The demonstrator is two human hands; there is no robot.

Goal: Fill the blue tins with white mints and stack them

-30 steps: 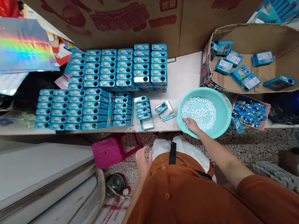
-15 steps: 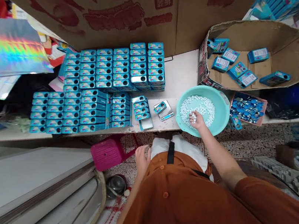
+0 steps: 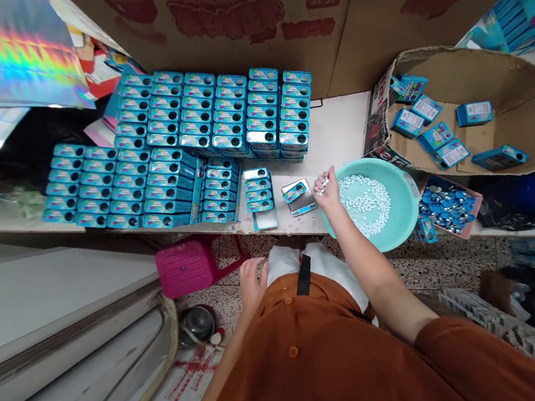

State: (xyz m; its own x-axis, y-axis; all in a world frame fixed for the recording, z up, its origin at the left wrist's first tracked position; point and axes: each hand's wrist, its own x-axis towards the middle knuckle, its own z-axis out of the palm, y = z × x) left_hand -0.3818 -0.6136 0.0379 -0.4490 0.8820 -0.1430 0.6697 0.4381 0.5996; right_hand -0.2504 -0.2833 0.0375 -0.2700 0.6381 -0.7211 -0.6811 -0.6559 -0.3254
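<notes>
My right hand (image 3: 327, 190) is curled around several small white pellets, palm up, at the left rim of a turquoise basin (image 3: 406, 206). More white pellets (image 3: 371, 202) are spread over the basin's bottom. Just left of that hand, a small blue printed box (image 3: 295, 191) with a dark round hole lies on a flat digital scale (image 3: 304, 204). My left hand (image 3: 253, 282) rests low beside my white trousers, fingers loosely stretched and holding nothing.
Stacked blue boxes (image 3: 163, 142) fill the table's left side. A short stack (image 3: 258, 190) stands left of the scale. At right are an open carton (image 3: 526, 81) with several blue boxes and a tray of round blue lids (image 3: 449, 203). A pink stool (image 3: 184, 266) stands below.
My right hand has lifted out of the basin and moved left toward the scale, carrying white pellets. My left hand stays by my lap. The view has shifted slightly.
</notes>
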